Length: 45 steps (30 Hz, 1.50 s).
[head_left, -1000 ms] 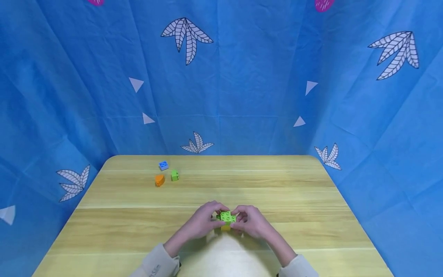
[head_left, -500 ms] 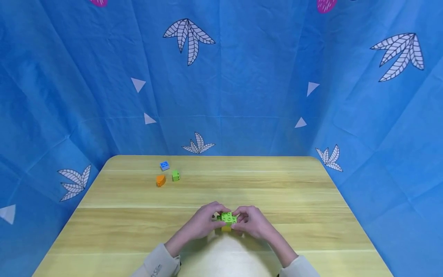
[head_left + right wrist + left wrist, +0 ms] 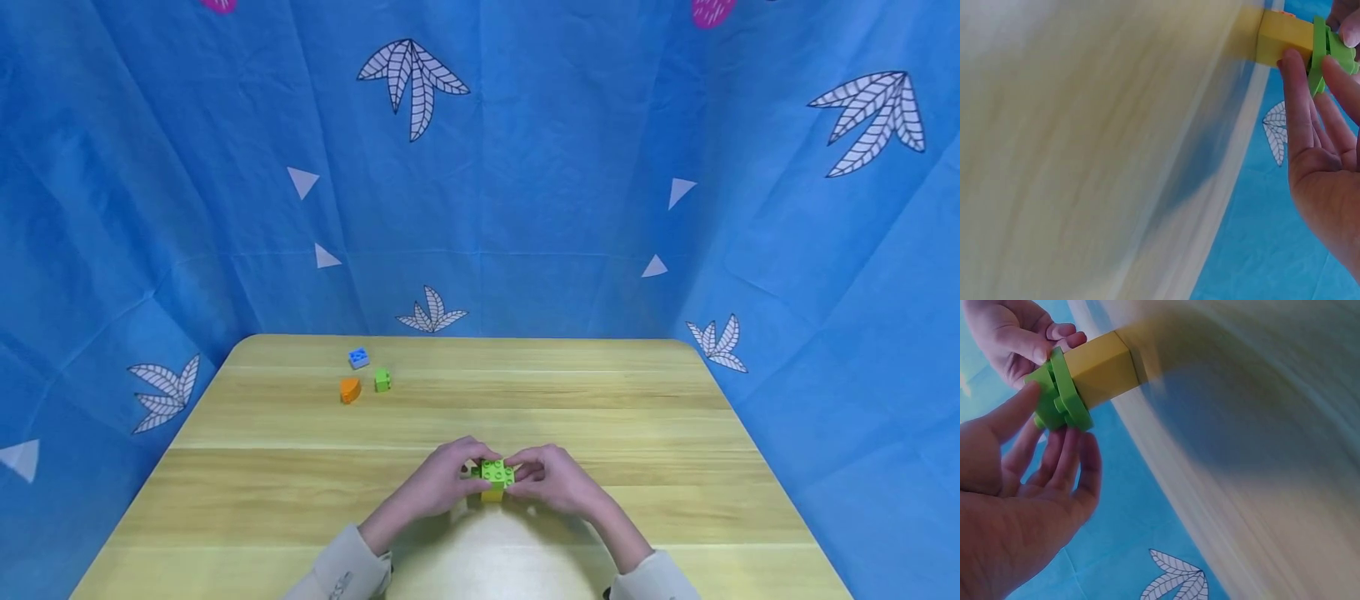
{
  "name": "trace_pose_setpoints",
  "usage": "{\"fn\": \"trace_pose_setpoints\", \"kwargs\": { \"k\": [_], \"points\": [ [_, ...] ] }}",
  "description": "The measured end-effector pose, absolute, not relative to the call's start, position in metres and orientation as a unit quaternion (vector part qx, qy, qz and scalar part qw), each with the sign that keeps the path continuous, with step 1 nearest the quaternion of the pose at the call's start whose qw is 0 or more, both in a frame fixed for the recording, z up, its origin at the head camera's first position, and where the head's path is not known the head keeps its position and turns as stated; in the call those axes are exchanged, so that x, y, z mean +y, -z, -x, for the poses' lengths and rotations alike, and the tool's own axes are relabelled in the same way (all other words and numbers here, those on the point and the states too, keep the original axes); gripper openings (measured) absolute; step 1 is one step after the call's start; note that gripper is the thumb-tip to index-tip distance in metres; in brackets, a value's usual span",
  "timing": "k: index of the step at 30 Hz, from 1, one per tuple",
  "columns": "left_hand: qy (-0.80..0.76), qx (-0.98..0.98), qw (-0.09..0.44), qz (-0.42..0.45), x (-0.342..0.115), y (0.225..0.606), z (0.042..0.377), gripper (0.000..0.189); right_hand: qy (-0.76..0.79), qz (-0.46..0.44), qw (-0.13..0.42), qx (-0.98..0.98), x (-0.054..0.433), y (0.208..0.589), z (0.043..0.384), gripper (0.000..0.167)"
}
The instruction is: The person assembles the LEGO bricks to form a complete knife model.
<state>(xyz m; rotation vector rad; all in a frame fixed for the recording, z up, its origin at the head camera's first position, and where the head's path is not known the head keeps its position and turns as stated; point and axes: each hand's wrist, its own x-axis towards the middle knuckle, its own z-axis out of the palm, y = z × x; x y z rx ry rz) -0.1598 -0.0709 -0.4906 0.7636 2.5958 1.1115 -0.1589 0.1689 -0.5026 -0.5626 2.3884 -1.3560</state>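
Observation:
A small stack of toy bricks stands on the table in front of the body. Its yellow block (image 3: 1102, 367) is at the bottom, a rounded green plate (image 3: 1071, 394) lies over that, and a studded green brick (image 3: 492, 474) tops it. My left hand (image 3: 441, 482) pinches the green brick from the left, thumb on the near side and fingers on the far side. From the right, my right hand (image 3: 553, 482) holds the plate's end between thumb and fingers. One right finger (image 3: 1296, 81) lies along the yellow block in the right wrist view.
Farther back on the wooden table (image 3: 600, 400), to the left, lie a blue brick (image 3: 358, 358), a small green brick (image 3: 382, 381) and an orange curved piece (image 3: 350, 390). A blue patterned cloth (image 3: 555, 167) hangs behind and beside the table.
My right thumb and fingertips have slid slightly right, baring more of the green plate's end. The left hand keeps its grip; the whole head view shifts a little.

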Motion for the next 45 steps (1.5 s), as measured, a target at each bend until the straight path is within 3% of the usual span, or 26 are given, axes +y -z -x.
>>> {"fn": "trace_pose_setpoints", "kwargs": {
  "k": [17, 27, 45],
  "points": [
    [-0.362, 0.89, 0.107, -0.255, -0.07, 0.487, 0.161, 0.038, 0.523, 0.168, 0.194, 0.813, 0.17, 0.503, 0.16, 0.037],
    [-0.338, 0.9, 0.079, -0.263, -0.069, 0.485, 0.159, 0.037, 0.527, 0.169, 0.192, 0.811, 0.167, 0.5, 0.161, 0.036],
    [-0.365, 0.888, 0.095, -0.265, -0.073, 0.497, 0.162, 0.038, 0.52, 0.161, 0.203, 0.814, 0.167, 0.501, 0.16, 0.033]
  ]
}}
